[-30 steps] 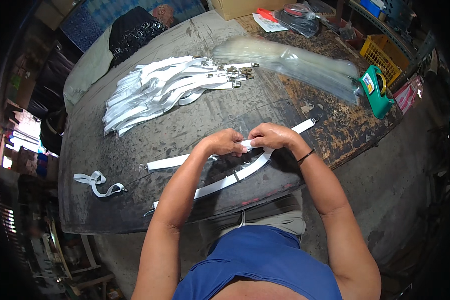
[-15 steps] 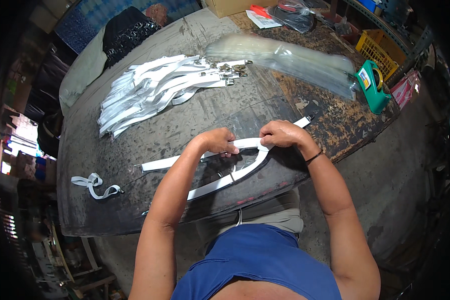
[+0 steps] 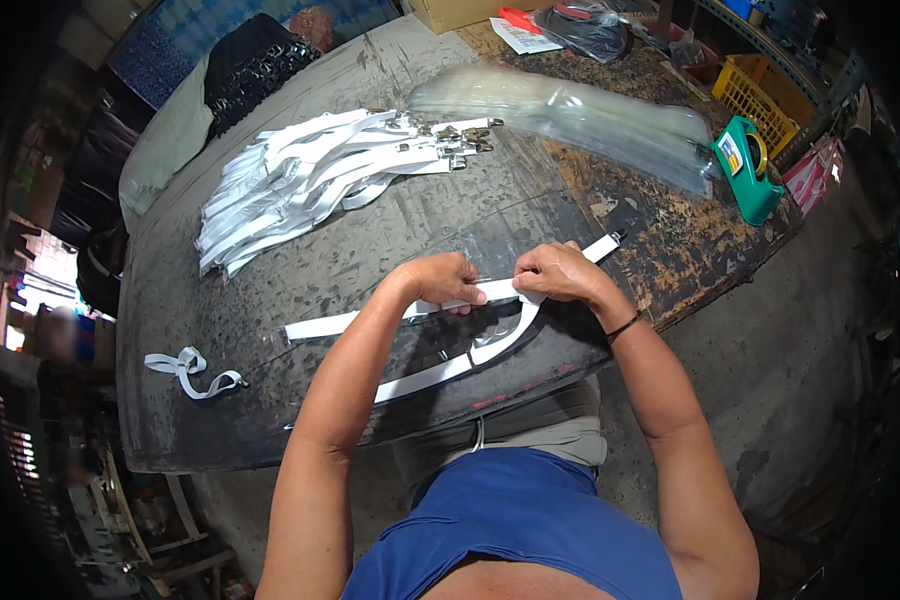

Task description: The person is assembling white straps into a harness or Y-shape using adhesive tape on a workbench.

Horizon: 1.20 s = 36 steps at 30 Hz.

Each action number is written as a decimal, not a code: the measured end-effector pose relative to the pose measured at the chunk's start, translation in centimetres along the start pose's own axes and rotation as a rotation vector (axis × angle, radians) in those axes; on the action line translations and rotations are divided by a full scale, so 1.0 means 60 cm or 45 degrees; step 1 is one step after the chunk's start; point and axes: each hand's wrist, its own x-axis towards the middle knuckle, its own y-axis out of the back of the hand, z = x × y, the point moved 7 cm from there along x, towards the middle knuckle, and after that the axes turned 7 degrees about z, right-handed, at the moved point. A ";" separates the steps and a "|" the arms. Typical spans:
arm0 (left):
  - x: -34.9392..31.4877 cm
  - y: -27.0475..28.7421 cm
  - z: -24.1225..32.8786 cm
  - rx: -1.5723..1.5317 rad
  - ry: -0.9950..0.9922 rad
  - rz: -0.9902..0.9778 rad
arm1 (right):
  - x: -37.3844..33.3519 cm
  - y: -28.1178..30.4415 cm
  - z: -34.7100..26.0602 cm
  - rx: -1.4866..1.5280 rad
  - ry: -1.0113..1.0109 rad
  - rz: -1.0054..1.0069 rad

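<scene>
A pair of white elastic suspenders (image 3: 422,381) lies near the table's front edge, two straps spreading leftward from a junction. My left hand (image 3: 448,281) pinches the upper strap just left of the junction. At the junction, my right hand (image 3: 555,272) grips the same suspenders with fingers closed. Beyond it, a single strap end with a dark metal clip (image 3: 618,237) points to the far right. The lower strap curves down from under my right hand and runs left, carrying a small slider. Some clear plastic shows faintly beside the straps.
White suspenders with metal clips (image 3: 320,170) form a pile at the far left. Clear plastic sleeves (image 3: 570,120) lie behind my hands, near a green tape dispenser (image 3: 748,175) by the right edge. A short looped white strap (image 3: 192,375) lies front left. A yellow crate (image 3: 760,100) stands beyond.
The upper strap between my hands has gone from bowed to straight. My right hand has shifted slightly left and down, and the lower strap's curve has moved a little.
</scene>
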 end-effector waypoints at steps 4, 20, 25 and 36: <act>0.011 -0.007 0.010 0.018 0.015 -0.039 | -0.003 0.002 -0.002 -0.001 0.025 0.037; 0.037 -0.025 0.042 -0.184 -0.025 -0.075 | -0.017 0.017 0.017 -0.045 0.109 -0.049; 0.049 -0.032 0.053 -0.208 -0.110 -0.089 | -0.020 0.019 0.012 -0.023 0.070 -0.058; 0.061 -0.045 0.054 -0.318 -0.129 -0.096 | -0.028 0.017 0.009 0.136 0.029 0.004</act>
